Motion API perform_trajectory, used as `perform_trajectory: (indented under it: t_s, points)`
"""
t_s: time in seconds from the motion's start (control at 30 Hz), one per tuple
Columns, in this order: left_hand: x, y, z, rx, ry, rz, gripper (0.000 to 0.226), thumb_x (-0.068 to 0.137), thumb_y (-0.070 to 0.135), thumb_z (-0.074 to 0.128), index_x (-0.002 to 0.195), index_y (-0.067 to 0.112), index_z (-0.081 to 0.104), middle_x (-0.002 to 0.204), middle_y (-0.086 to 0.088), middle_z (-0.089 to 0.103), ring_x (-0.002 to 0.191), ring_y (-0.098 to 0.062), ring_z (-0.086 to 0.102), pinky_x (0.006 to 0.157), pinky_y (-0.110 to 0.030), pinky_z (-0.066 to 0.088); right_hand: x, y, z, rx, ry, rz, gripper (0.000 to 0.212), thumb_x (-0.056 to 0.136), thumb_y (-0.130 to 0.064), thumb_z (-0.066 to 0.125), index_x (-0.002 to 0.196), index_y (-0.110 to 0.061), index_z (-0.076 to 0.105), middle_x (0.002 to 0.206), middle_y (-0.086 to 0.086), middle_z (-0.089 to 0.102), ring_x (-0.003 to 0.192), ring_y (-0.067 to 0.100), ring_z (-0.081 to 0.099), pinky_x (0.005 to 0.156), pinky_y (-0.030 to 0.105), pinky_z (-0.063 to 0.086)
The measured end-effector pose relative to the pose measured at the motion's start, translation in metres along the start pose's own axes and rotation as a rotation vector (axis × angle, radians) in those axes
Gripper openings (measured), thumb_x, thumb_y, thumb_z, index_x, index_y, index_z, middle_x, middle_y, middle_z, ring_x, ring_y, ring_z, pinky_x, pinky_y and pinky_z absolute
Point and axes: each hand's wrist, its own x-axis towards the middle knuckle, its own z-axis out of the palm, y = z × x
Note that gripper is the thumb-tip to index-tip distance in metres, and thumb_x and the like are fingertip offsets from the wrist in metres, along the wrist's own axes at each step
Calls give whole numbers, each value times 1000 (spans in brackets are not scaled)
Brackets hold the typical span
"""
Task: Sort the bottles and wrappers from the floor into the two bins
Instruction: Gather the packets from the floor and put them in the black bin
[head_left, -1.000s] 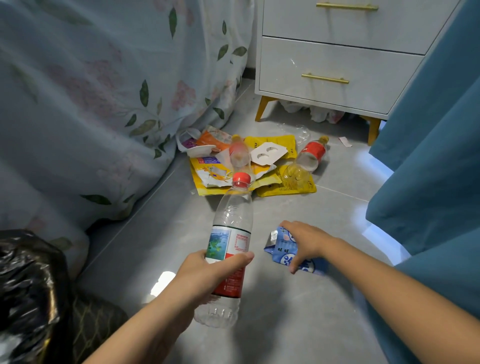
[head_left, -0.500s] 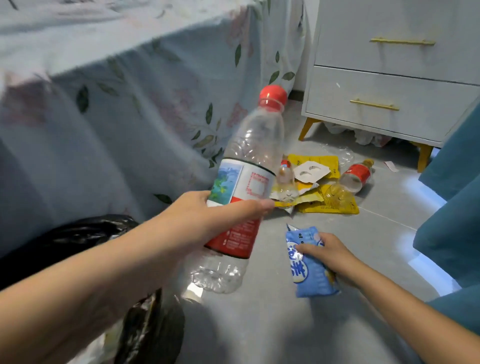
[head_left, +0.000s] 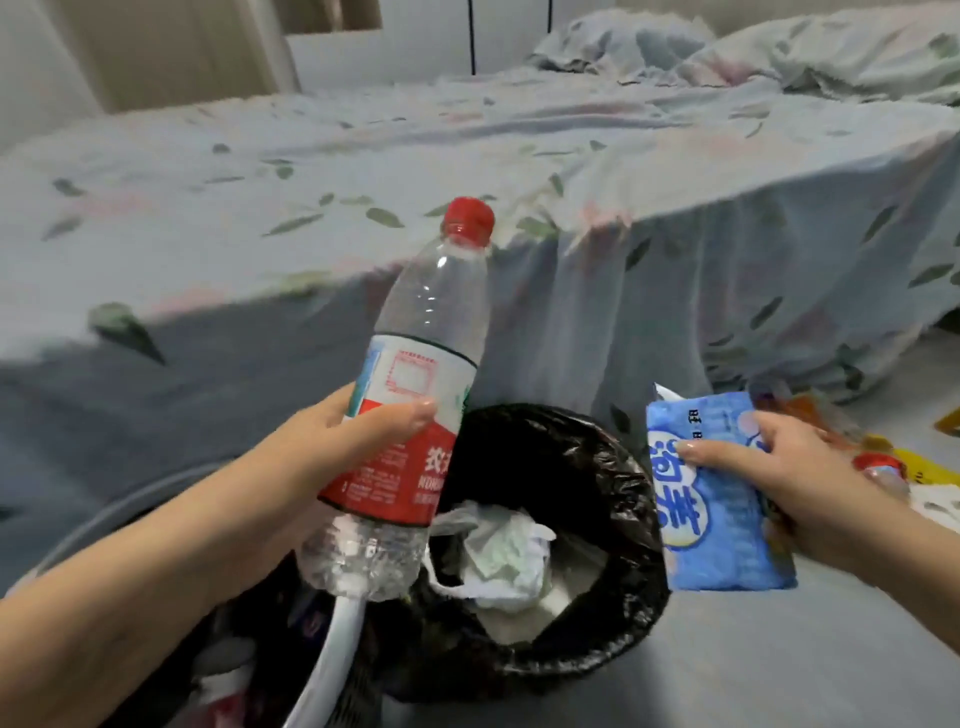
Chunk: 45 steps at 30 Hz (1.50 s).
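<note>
My left hand (head_left: 343, 441) grips a clear plastic bottle (head_left: 415, 374) with a red cap and red-and-white label, held tilted above the gap between two bins. My right hand (head_left: 789, 467) holds a blue wrapper (head_left: 711, 519) by its right edge, just right of the black-lined bin (head_left: 613, 467). That bin holds crumpled white paper (head_left: 493, 556). A second bin with a white rim (head_left: 337, 639) sits at the lower left, mostly hidden under my left arm. Another red-capped bottle (head_left: 883, 467) and yellow wrappers (head_left: 914, 462) lie on the floor at the far right.
A bed with a pale leaf-print sheet (head_left: 467, 171) fills the upper view, its skirt hanging right behind the bins. Grey floor (head_left: 779, 665) shows to the lower right.
The view has swung left from the litter pile to the bins. Both hands have carried the bottle and the blue wrapper up and over beside the black-lined bin.
</note>
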Motion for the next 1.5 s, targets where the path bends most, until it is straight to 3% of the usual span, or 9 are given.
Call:
perform_trajectory:
  t_s: [0.13,0.23,0.37,0.47,0.6,0.83,1.1,1.23,1.5]
  points:
    - [-45,-33,-62,-103,261,39,76,29,58,89,99,34,70,101,-3,75,87,-16,72,67,-26,57,1,-16,45,-179,-123,-33,63,33,-50,92,79,-10,74,79,16,75,70,30,73,61,36,60]
    - [-68,-64,-98,-58,550,8,92,35,45,88,118,28,55,106,0,72,96,-16,70,77,-32,55,5,-24,73,-239,-158,-46,39,50,-36,87,77,-11,75,77,15,75,65,24,73,62,36,58]
    - [-80,-103,-120,2,744,-51,82,51,26,90,121,23,48,101,1,71,97,-17,68,80,-39,56,16,-21,109,-323,-220,-67,71,26,-64,87,80,-19,76,76,11,76,70,24,73,59,29,58]
    - [-81,-130,-127,150,740,-112,83,44,41,90,116,31,50,105,7,70,95,-7,67,85,-35,54,27,-10,130,-276,-174,-44,25,67,-26,82,78,-6,73,80,17,75,79,34,72,64,36,59]
    - [-78,-146,-125,320,641,-218,72,48,47,88,109,36,51,105,16,66,98,-1,62,87,-28,52,31,5,146,-352,-190,-12,70,39,-57,84,84,-5,72,79,14,75,78,33,72,81,54,56]
    - [-69,-166,-122,276,503,-395,74,47,48,86,111,33,53,105,9,66,94,-13,66,58,-28,55,41,23,150,-387,-174,-18,27,70,-22,79,87,-2,71,78,14,75,77,34,72,81,55,55]
    - [-66,-169,-122,569,491,-516,81,66,43,80,133,16,45,116,2,62,101,-12,60,83,-23,46,46,28,146,-415,-162,6,16,79,-15,74,89,-3,71,77,11,76,72,28,73,69,40,58]
    - [-70,-145,-115,778,518,-456,80,74,52,70,139,15,42,138,-3,49,121,-19,53,98,-29,45,49,29,145,-471,-189,-16,13,78,-17,76,88,-9,73,77,5,76,73,22,73,72,38,58]
    - [-53,-87,-75,745,394,-194,30,80,45,66,107,32,68,105,16,68,95,-4,63,89,-26,51,84,42,151,-769,-425,83,36,65,-32,86,86,-6,72,87,13,75,80,21,71,75,38,56]
